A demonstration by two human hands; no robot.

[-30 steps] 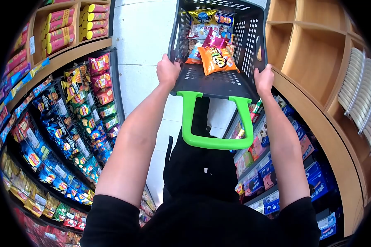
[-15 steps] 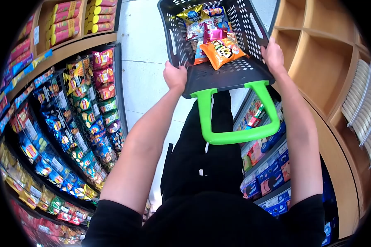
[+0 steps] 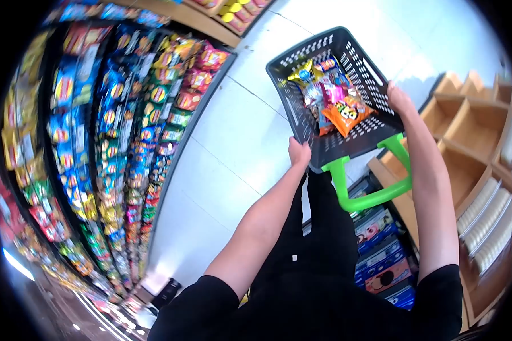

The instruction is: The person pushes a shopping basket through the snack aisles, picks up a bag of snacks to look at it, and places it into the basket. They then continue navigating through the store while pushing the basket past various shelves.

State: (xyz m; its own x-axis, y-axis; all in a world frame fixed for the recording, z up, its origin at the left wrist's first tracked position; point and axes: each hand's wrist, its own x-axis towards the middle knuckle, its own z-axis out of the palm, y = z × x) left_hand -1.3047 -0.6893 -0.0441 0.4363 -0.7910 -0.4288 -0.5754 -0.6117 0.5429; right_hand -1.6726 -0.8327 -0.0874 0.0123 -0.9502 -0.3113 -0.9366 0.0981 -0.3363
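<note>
A dark grey shopping basket [image 3: 324, 149] with perforated walls is held out in front of me. My left hand [image 3: 300, 152] is closed on its left side near the front corner. On the opposite side, my right hand [image 3: 400, 99] grips the rim by the slot. The bright green handle [image 3: 375, 202] hangs folded down toward me. Inside lie several snack packs, among them an orange bag [image 3: 348, 115] on top, a gold bag [image 3: 303, 73] at the far end and a pink pack [image 3: 331, 93]. Fingers under the rim are partly hidden.
On the left stands a long rack of hanging chip bags [image 3: 111, 116]. Wooden shelving with square compartments [image 3: 475, 128] rises on the right. Blue boxes [image 3: 381, 258] fill a low shelf by my right leg. White floor tiles [image 3: 233, 148] run between.
My view has turned, and the basket now appears lower and farther right in it. The chip rack shows more fully at left. Both hands keep their grip.
</note>
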